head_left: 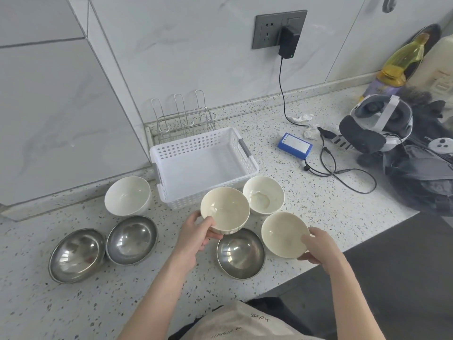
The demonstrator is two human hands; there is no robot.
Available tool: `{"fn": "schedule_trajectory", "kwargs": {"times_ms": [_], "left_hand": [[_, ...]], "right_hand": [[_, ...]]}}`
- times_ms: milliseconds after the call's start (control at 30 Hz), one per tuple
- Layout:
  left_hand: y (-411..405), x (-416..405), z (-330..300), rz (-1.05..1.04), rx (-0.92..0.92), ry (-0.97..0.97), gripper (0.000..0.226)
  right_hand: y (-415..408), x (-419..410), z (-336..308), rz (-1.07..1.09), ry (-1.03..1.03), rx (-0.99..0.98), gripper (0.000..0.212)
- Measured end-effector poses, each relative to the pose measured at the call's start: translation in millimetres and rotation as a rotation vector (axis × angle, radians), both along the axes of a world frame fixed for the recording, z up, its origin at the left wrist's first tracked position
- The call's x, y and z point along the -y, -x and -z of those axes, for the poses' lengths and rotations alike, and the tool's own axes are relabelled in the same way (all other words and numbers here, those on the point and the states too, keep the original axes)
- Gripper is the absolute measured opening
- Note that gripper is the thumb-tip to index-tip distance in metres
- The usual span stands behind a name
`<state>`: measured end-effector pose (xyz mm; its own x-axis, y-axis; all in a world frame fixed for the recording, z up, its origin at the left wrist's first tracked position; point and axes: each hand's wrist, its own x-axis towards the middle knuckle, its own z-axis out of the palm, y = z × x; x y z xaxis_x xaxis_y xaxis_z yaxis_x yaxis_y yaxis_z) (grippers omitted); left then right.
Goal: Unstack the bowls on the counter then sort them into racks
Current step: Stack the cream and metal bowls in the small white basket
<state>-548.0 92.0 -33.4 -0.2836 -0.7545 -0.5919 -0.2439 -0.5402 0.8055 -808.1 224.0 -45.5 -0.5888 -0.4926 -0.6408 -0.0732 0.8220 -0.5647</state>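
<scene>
We've got both hands on cream bowls, one each. Left hand [196, 235] grips a cream bowl [225, 209] by its near-left side, thumb curled over the rim, fingers under the base; the bowl is tilted and looks lifted off the counter [306, 212], sitting over the front wall of the white basket [208, 165]. Right hand [318, 246] holds a second cream bowl [284, 233] at its 4 o'clock edge, thumb on the rim, fingers below. We can't tell if that bowl is resting on the counter or just clear of it.

Taking the steel bowl [241, 253] between the hands as centre:
- third cream bowl [263, 198] at 1 o'clock, on the counter, touching the basket's front right corner
- white bowl [127, 196] at 10 o'clock, tipped, just left of the basket
- two more steel bowls at 9 o'clock: one [132, 239] nearer, one [76, 255] further left, rims touching or overlapping
- white basket at 12 o'clock, wire rack [183, 116] behind it against the wall

No bowl is in the basket or the wire rack yet. No stack left on the counter, all seven bowls sit singly.

At 2 o'clock, well apart from the bowls: blue box [295, 145] with cable, headset [375, 126], crumpled tissues [307, 125]. Charger [289, 42] plugged into the wall socket above.
</scene>
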Motion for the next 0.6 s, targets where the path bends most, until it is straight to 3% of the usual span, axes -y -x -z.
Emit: {"fn": "schedule_trajectory", "kwargs": {"times_ms": [300,600], "left_hand": [[-12,7,-22,-0.003,-0.043,0.059,0.036],[-36,26,-35,-0.104,-0.117,0.115,0.037]], "right_hand": [[6,8,-56,0.013,0.076,-0.129,0.023],[-16,61,-83,0.013,0.278,0.019,0.013]]}}
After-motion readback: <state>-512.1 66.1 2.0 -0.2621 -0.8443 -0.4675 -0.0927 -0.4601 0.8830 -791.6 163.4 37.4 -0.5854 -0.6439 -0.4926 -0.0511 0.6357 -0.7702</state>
